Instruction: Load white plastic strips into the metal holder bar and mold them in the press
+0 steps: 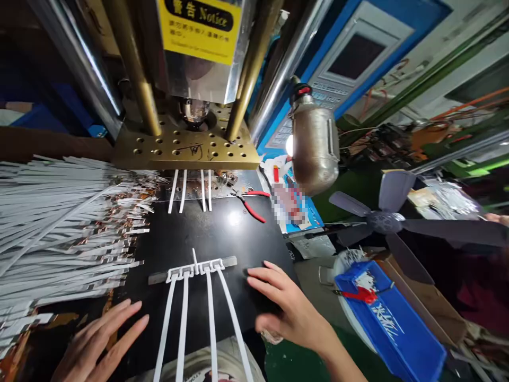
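On the black work surface [159,233] lies a metal bar [229,261] with white molded pieces [194,270] on it. From these, white flat strips [210,318] run down toward my body. My left hand [103,339] is left of the strips, fingers spread and holding nothing. To the right of the bar, my right hand [286,302] hovers with its fingers apart, not touching the bar. Beyond them, more white strips [203,191] stick out under the brass plate [186,154] of a press.
A large pile of white strips [59,223] fills the left side. Red-handled pliers [253,208] lie by the press. A metal cylinder [316,143] hangs at the right, above a fan [384,222]. A blue bin [397,323] stands lower right. A person's fingers show at the right edge.
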`<state>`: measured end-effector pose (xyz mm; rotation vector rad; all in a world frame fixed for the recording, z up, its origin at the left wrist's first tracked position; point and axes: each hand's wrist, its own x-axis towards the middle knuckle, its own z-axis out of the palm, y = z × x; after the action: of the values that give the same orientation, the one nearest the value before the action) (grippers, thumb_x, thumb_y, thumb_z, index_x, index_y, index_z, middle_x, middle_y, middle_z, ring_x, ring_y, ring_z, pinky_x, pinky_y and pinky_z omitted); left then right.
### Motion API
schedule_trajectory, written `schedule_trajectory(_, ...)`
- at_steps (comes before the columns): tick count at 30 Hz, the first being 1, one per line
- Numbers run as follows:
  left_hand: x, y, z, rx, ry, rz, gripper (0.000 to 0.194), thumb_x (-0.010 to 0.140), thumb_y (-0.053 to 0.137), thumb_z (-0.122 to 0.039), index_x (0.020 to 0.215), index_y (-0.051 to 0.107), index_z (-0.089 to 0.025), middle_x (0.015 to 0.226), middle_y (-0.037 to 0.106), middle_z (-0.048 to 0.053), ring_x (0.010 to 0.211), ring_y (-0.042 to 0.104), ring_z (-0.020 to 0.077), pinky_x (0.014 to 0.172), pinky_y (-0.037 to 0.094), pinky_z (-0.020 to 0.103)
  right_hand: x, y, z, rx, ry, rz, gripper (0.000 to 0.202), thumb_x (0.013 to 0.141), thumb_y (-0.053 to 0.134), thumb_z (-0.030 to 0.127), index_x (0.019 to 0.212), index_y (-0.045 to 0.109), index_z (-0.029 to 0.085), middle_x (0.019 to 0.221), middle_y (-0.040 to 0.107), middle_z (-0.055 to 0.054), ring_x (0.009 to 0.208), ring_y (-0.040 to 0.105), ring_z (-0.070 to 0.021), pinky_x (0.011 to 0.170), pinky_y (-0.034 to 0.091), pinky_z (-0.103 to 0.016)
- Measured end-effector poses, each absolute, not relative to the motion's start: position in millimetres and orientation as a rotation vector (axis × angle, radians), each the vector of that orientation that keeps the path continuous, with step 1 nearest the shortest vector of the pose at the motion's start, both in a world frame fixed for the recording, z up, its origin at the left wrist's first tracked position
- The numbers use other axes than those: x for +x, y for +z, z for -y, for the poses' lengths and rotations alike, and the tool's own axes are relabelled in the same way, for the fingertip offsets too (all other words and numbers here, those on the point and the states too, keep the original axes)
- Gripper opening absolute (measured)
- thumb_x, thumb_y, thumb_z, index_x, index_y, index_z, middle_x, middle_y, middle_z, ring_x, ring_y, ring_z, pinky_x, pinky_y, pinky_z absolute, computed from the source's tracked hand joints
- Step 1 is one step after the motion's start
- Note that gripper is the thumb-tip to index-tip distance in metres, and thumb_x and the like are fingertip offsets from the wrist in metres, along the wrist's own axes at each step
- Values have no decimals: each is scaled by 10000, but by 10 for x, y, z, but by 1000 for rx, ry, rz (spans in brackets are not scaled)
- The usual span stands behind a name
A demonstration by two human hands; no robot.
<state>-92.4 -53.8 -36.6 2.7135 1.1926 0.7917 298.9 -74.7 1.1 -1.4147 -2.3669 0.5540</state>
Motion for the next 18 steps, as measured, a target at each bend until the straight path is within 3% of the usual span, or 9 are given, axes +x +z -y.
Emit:
schedule_trajectory(3,-664,-314,267,2801,716,-1411,451,989,504,-387,1418,469,-251,1253,606,80,925,660,214,862,498,344,2739,-25,399,-1265,560,2226,490,975,528,481,1376,486,202,1291,593,-155,1180,564,-241,1009,466,-411)
schedule_trajectory(7,-475,-386,-34,2843,550,-1422,236,1025,411,-236,1169,587,-173,908,614,36,712,647,132,561,461,226,2612,-59,-131,-1095,687,2414,239,977,536,230,1185,634,164,1082,683,-117,960,634,-206,879,500,-341)
schedule_trajectory(11,-458,-444,-184,2872,641,-1237,249,1033,346,-242,1026,586,-177,834,578,24,683,626,143,590,468,228,2585,-28,-668,-810,1095,2462,156,923,566,122,948,714,167,923,715,-46,845,664,-157,784,509,-240)
schedule_trajectory(14,-449,-413,-248,2867,623,-1142,252,1028,327,-225,979,572,-195,782,545,9,671,612,148,611,466,235,2301,-101,-1050,-921,1403,2184,225,872,507,15,877,687,150,708,662,40,620,646,-98,607,496,-167)
schedule_trajectory(16,-457,-392,-283,2888,578,-1095,220,1021,351,-217,981,567,-210,761,532,-6,638,600,132,593,459,219,2070,-164,-1255,-1051,1345,1930,256,860,443,-8,861,661,125,588,575,84,503,591,-67,520,455,-131)
schedule_trajectory(18,-503,-408,-312,2915,577,-1052,205,1015,370,-224,995,574,-216,787,554,-3,639,605,127,580,454,217,1982,-211,-1363,-1136,1197,1757,283,868,377,8,850,642,108,593,539,101,478,566,-32,533,442,-111)
